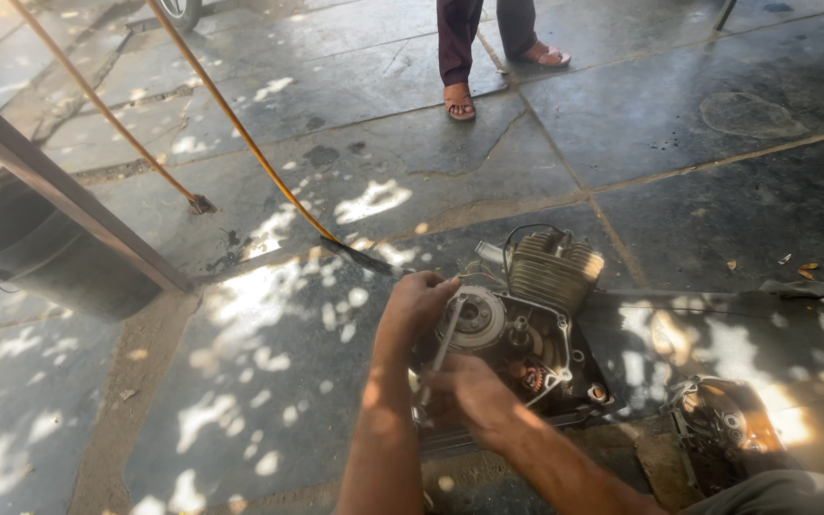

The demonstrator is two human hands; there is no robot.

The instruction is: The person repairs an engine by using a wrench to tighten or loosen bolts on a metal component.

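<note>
So, left hand (pixel 419 303): gripping the round clutch (pixel 472 321) on the engine (pixel 536 324)
right hand (pixel 474 393): clamping a slim metal tool (pixel 444 341), poking just below the left
floor (pixel 269 381): sitting under the engine

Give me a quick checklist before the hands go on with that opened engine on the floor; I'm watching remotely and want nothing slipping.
1. Left hand steadies the engine at the round clutch assembly: ok, it rests on its upper edge.
2. Right hand has the slim metal tool: ok, the tool runs from it up to the assembly.
3. Tool tip seated properly: cannot tell, too small.
4. Engine sits stable on the stone floor: cannot tell, its base is hidden.
5. Removed cover lies apart at the right: ok.
6. Bystander's feet stand away from the work: ok.
</note>
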